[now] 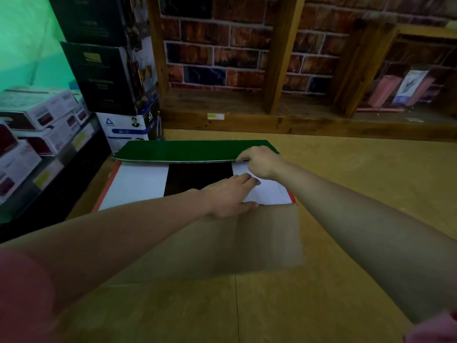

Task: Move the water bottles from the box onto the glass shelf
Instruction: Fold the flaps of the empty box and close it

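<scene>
- I see the box on the tan floor, with both of my hands at its top on the right half.
- My left hand lies flat, fingers straight and held close together, pressing on the white inner flap where it meets the brown near flap that folds out toward me.
- My right hand is just beyond the left one, fingers curled, pinching the near edge of the green far flap, which is lifted and tilts over the opening.
- To the left of both hands a dark gap shows between the two white inner flaps; I cannot tell what lies inside, and no water bottles are visible to me.
- Further left of the gap the second white flap lies flat, with an orange box edge along its outer side.
- Beyond my right hand stands a wooden shelf unit with a brick-pattern back; pink packages sit in its right compartment.
- Far left of my left hand, stacked cartons and smaller white boxes sit on a rack.
</scene>
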`<action>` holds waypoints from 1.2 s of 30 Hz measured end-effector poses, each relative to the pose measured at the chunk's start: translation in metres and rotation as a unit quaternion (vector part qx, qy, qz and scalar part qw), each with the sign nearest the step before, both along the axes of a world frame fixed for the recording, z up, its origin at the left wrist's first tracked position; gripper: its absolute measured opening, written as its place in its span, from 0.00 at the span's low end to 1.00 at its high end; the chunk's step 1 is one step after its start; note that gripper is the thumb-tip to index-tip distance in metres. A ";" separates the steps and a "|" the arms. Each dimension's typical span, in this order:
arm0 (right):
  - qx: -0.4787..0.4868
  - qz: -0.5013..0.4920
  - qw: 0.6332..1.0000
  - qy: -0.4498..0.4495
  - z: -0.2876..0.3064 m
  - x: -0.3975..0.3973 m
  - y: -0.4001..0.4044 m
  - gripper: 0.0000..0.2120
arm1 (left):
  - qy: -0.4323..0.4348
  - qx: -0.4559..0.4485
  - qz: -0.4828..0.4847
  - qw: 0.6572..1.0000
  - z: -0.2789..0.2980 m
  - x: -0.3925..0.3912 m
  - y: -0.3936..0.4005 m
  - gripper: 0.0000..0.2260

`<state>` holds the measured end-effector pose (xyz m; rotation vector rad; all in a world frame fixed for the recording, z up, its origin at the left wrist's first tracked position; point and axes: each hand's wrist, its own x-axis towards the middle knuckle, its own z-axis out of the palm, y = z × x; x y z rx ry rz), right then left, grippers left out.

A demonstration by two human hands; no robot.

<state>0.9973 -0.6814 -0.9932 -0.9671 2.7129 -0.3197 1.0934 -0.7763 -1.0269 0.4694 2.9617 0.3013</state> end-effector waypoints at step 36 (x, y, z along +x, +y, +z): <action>-0.118 0.076 0.990 0.022 0.084 0.016 -0.042 0.15 | 0.020 -0.001 0.098 0.995 0.078 -0.018 -0.051 0.20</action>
